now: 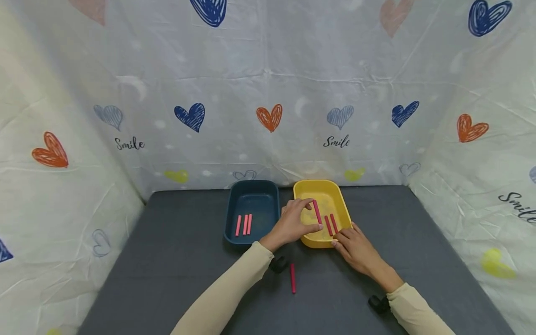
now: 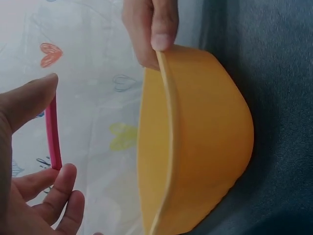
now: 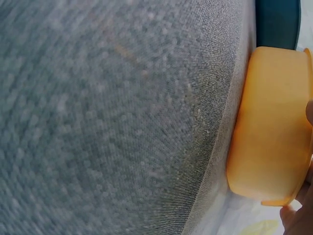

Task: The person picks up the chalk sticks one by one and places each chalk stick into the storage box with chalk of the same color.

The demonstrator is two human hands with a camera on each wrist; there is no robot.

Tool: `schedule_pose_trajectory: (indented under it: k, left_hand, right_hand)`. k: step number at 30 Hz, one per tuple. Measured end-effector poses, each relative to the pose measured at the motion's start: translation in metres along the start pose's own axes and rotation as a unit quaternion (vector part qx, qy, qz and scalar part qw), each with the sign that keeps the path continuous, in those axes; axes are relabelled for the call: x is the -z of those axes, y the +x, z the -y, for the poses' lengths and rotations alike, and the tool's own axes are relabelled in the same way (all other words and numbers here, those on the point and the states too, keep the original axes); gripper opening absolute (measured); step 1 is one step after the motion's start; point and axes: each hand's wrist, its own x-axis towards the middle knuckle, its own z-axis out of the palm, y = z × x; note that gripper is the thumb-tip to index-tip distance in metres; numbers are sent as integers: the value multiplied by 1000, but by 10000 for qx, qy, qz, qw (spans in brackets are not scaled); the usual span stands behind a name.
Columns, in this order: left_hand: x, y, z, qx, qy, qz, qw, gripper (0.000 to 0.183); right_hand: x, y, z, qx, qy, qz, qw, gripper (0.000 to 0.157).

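Observation:
My left hand (image 1: 293, 222) pinches a dark pink stick (image 1: 317, 212) between thumb and fingertips, over the yellow tray (image 1: 317, 243). In the left wrist view that stick (image 2: 53, 134) spans the gap from thumb to finger, clear of the tray's rim. My right hand (image 1: 359, 250) grips the tray's near right corner, thumb outside the wall. Inside the yellow tray lie two more dark pink sticks (image 1: 328, 226), side by side. Another dark pink stick (image 1: 293, 279) rests on the table in front of the trays.
A dark blue tray (image 1: 253, 201) stands left of the yellow one, with three lighter pink sticks (image 1: 238, 226) in it. Both trays sit at the back of the grey table (image 1: 180, 260), close to a heart-patterned cloth (image 1: 234, 149). Each wrist wears a black device (image 1: 378, 304).

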Motion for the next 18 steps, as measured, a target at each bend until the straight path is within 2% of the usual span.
schedule_pose_trajectory:
  k: [5, 14, 18]
  left_hand:
    - [-7, 11, 1, -66, 147, -53, 9999, 74]
    - [-26, 23, 14, 232, 551, 41, 9982, 75]
    - [-32, 27, 17, 239, 828, 122, 9962, 75]
  right_hand:
    - [1, 1, 1, -41, 55, 60, 10000, 15]
    - [1, 0, 1, -41, 43, 80, 10000, 16]
    - [1, 0, 0, -50, 42, 88, 9999, 17]
